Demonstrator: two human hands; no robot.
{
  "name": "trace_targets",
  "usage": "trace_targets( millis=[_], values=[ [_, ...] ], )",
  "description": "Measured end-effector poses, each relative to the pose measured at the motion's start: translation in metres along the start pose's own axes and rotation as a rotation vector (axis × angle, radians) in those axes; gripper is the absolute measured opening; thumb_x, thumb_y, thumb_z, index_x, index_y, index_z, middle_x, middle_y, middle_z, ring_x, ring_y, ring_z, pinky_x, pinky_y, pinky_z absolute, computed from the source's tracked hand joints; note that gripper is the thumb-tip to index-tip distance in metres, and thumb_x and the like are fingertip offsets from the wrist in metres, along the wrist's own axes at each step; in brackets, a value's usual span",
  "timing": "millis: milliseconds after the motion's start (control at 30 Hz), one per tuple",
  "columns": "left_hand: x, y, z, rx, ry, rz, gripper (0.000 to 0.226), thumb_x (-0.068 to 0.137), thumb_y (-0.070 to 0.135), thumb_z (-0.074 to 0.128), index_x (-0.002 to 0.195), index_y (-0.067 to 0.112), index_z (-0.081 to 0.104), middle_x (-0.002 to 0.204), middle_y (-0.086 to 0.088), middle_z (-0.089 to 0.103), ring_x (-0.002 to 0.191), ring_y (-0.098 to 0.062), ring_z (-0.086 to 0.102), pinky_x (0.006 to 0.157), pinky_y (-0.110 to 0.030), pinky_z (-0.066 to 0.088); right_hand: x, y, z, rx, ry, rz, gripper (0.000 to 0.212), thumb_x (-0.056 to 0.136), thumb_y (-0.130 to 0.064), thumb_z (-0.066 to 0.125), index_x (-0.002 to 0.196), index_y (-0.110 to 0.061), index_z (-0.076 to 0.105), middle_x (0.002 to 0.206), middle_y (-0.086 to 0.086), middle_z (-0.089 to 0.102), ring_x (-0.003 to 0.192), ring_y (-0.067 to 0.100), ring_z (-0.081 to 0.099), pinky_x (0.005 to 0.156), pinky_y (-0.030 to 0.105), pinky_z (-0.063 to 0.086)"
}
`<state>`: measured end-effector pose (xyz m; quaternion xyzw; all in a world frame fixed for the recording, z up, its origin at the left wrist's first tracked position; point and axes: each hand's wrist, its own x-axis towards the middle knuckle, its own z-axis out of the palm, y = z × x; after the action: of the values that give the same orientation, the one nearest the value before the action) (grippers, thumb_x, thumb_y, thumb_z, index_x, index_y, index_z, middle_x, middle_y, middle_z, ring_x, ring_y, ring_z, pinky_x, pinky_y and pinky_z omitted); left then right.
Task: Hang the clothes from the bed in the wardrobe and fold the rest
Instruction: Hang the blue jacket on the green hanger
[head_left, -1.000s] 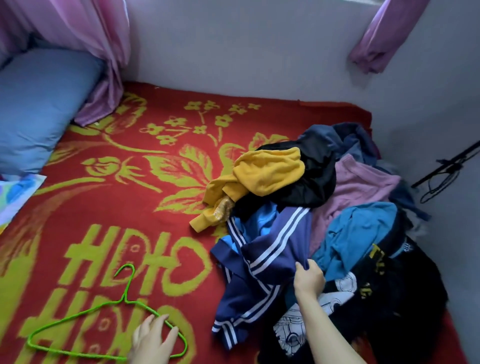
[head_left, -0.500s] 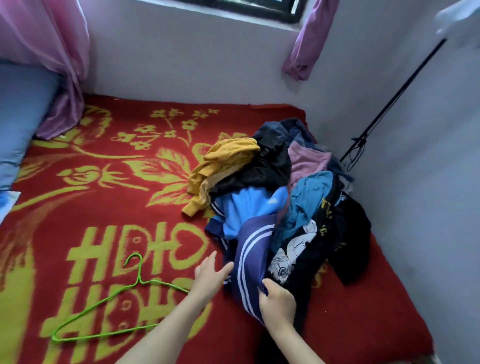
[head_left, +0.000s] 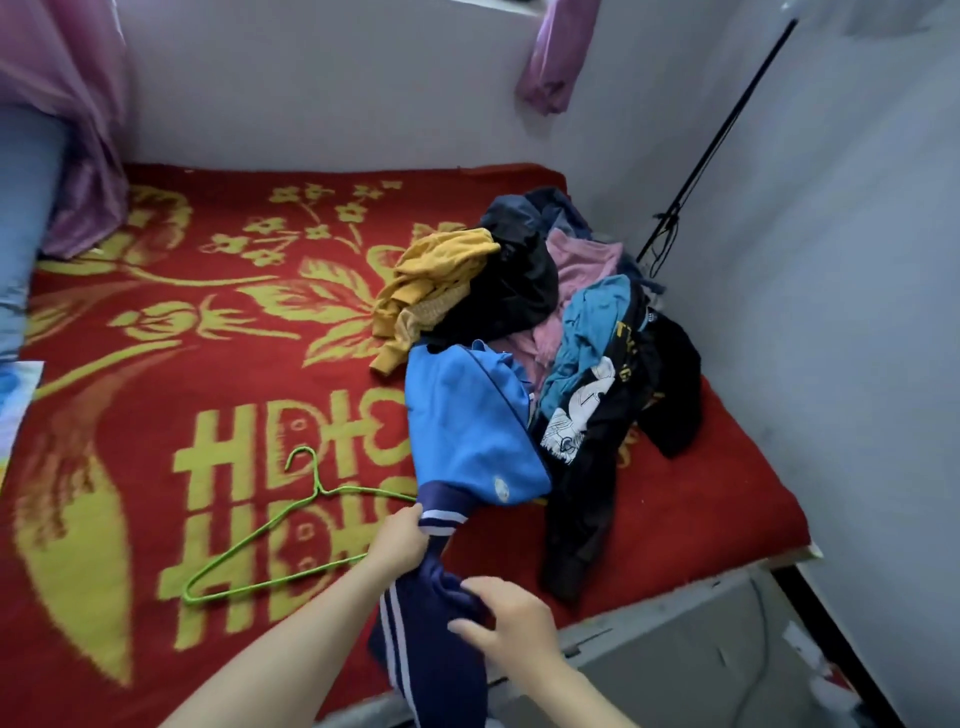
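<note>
Gripping jacket (head_left: 470, 426): left hand (head_left: 402, 540), right hand (head_left: 511, 623)

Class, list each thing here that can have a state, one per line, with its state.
jacket: unfolded, held by both hands.
left hand: grips the jacket's striped band.
right hand: grips the jacket's navy part.
hanger: lying on the bed, bare.
clothes pile: heaped, unfolded.
</note>
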<state>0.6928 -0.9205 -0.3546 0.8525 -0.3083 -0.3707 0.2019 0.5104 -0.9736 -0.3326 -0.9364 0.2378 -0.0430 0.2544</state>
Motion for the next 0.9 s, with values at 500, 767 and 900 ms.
trace_targets(
  millis=[500, 767, 900],
  values=[
    [-0.134, 0.016, -0.183, -0.011, 0.056, 0.184, 0.026, 0.096, 0.018, 0.051, 0.121, 0.017, 0.059, 0.113, 0.005, 0.063, 0.106, -0.012, 0.056, 0.093, -0.033, 0.044, 0.106, 0.002, 0.015, -0.293, -0.078, 0.242, 0.082, 0.086, -0.045, 0.059, 0.15, -0.025, 0.011, 0.154, 0.01, 0.012, 0.141, 0.024, 0.017, 0.107, 0.034, 0.027],
    [-0.151, -0.046, -0.267, 0.273, 0.781, -0.135, 0.025, 0.096, 0.024, 0.048, 0.111, 0.012, 0.063, 0.111, -0.018, 0.064, 0.105, -0.037, 0.056, 0.086, -0.043, 0.044, 0.184, -0.089, -0.057, 0.092, -0.231, -0.04, 0.041, 0.086, -0.022, 0.064, 0.052, -0.019, 0.04, 0.062, 0.007, 0.049, 0.065, 0.018, 0.047, 0.058, 0.03, 0.027],
    [-0.132, -0.073, -0.252, 0.254, 0.952, -0.378, 0.047, 0.097, 0.023, 0.041, 0.142, 0.013, 0.036, 0.139, -0.021, 0.043, 0.124, -0.039, 0.039, 0.098, -0.045, 0.035, 0.212, -0.161, -0.116, 0.232, -0.288, -0.075, 0.046, 0.076, -0.015, 0.074, 0.046, -0.016, 0.039, 0.045, -0.006, 0.036, 0.045, 0.01, 0.032, 0.044, 0.025, 0.023]
  ],
)
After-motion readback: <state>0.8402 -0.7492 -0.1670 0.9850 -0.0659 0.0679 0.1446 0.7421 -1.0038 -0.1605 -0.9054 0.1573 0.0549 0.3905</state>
